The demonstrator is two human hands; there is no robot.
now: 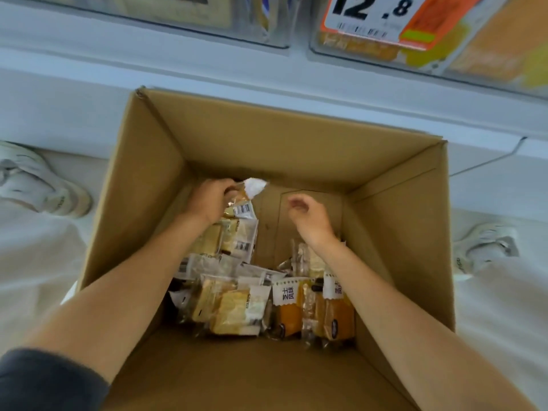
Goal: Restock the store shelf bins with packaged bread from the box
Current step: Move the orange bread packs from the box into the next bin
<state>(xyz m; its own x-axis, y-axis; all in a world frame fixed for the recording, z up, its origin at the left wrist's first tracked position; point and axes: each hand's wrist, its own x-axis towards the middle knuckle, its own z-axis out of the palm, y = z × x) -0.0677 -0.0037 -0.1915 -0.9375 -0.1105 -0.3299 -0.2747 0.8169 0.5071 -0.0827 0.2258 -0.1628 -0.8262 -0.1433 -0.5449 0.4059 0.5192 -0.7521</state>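
Note:
An open cardboard box (400, 232) stands on the floor below me, with both my arms reaching into it. Several clear packets of bread (234, 310) lie at its bottom, pale slices on the left and orange-labelled ones (335, 315) on the right. My left hand (212, 198) grips a bread packet (244, 200) near the box's far left corner, its white crimped end sticking out past my fingers. My right hand (308, 216) hovers over the bare box floor with fingers loosely curled, holding nothing.
Clear shelf bins (444, 51) with orange-packed goods and a price tag (370, 16) reading 12.8 run along the top. A white shelf ledge (207, 72) lies between bins and box. My shoes (44, 185) stand on either side of the box.

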